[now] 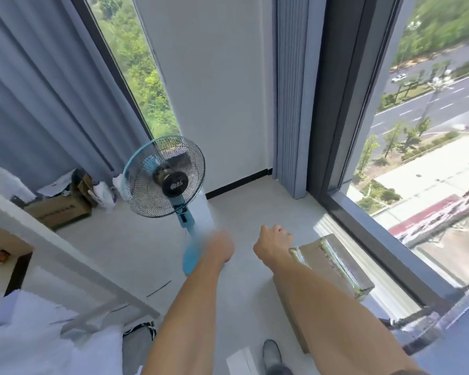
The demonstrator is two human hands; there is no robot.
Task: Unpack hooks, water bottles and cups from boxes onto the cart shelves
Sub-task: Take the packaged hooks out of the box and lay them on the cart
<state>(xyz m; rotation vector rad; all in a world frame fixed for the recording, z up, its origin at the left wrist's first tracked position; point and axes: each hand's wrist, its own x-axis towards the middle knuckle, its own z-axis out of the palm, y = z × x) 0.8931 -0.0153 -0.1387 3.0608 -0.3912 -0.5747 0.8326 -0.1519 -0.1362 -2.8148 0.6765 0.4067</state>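
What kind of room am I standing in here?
Probably a room in a high-rise flat or office being moved into: a floor-to-ceiling window looks down on a road, grey curtains hang beside it, and a blue pedestal fan and a taped cardboard box stand on the floor.

Fan: blue pedestal fan (165, 176) on the floor at centre, dark wire guard, head tilted upward
Fan base: round blue foot (190, 259), partly hidden
Curtains: grey-blue curtain (38, 98) at 10 o'clock; narrower pleated one (289, 104) at 1 o'clock
Windows: tall pane (136, 60) at 11 o'clock showing green trees; large pane (431, 125) at 3 o'clock showing road and pavement far below
Wall: white section (214, 85) between the two windows
Floor: pale grey (136, 244), sunlit strip near the right window
Shoe: grey shoe (272, 353) at 6 o'clock
Table: white edge (60, 247) running diagonally at 8 o'clock
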